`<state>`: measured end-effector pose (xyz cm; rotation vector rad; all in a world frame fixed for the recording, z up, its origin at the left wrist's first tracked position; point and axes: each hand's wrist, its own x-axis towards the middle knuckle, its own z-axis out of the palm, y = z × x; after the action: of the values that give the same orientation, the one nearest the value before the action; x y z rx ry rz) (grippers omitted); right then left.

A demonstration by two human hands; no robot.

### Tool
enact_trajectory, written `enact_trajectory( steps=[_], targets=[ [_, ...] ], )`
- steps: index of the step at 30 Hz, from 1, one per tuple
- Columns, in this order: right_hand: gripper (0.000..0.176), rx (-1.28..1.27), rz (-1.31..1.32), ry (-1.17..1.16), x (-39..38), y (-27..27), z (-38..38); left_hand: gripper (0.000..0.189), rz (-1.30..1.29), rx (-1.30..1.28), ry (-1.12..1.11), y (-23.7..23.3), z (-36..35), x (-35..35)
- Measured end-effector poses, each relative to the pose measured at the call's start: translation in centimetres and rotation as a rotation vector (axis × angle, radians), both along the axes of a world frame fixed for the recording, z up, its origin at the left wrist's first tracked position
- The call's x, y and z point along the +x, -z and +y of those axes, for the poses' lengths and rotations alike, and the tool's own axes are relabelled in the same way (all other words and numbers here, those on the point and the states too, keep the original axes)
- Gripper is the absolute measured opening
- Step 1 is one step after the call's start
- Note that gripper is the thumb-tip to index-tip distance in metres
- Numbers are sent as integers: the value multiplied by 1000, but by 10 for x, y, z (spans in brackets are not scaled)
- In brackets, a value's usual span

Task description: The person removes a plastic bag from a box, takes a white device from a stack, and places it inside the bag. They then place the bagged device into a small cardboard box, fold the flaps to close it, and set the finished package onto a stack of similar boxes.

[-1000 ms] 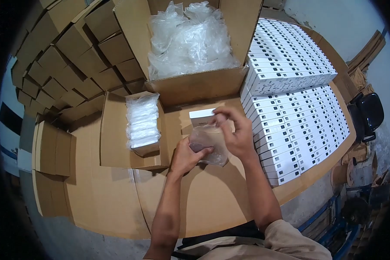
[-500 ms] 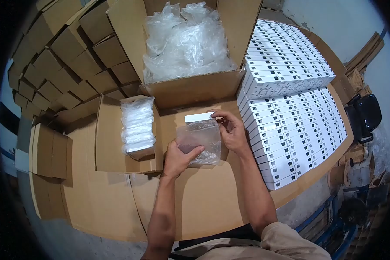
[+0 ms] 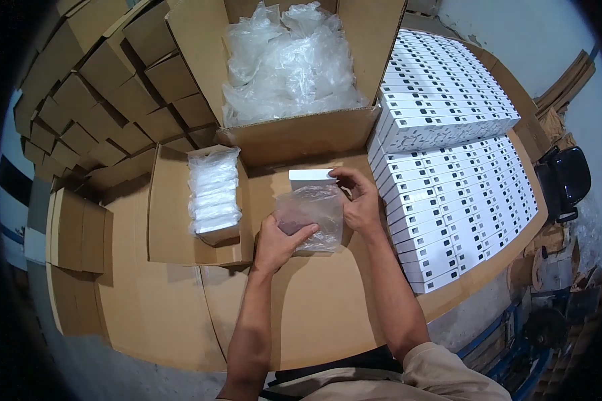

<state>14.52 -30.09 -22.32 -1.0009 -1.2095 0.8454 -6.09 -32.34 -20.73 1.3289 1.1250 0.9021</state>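
Note:
My left hand [image 3: 279, 242] is closed on a clear plastic bag [image 3: 309, 215], thumb lying across its front. The bag is spread out over the cardboard surface in front of me. A slim white box [image 3: 312, 176] stands at the far edge of the bag, its lower part overlapped by the film. My right hand [image 3: 358, 202] grips the right end of this box between thumb and fingers, close beside the bag's upper right corner.
Left of my hands, an open carton [image 3: 170, 220] holds a row of plastic-wrapped packs [image 3: 214, 190]. Behind stands a large carton [image 3: 301, 139] full of loose clear bags [image 3: 291, 67]. Stacked white boxes [image 3: 458, 207] fill the right side. Brown cartons [image 3: 107, 60] are piled at back left.
The white box has shifted slightly away from me and to the right, showing more of its front face above the bag. The bag's upper edge is more crumpled.

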Motion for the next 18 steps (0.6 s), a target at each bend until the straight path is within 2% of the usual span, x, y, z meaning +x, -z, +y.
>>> enact_trajectory(
  steps=[7,10,16,18],
  targets=[
    [30,70,249,112,-6,-8,-1,47,93,38,-56,12,3,-1],
    [29,168,170,215,-6,-7,2,46,106,49,-49,10,4,-1],
    [27,131,544,104,-10,-10,2,45,98,27,-36,10,4,-1],
    [26,101,508,90,-7,-10,0,44,71,30,-34,13,5,-1]
  ],
)
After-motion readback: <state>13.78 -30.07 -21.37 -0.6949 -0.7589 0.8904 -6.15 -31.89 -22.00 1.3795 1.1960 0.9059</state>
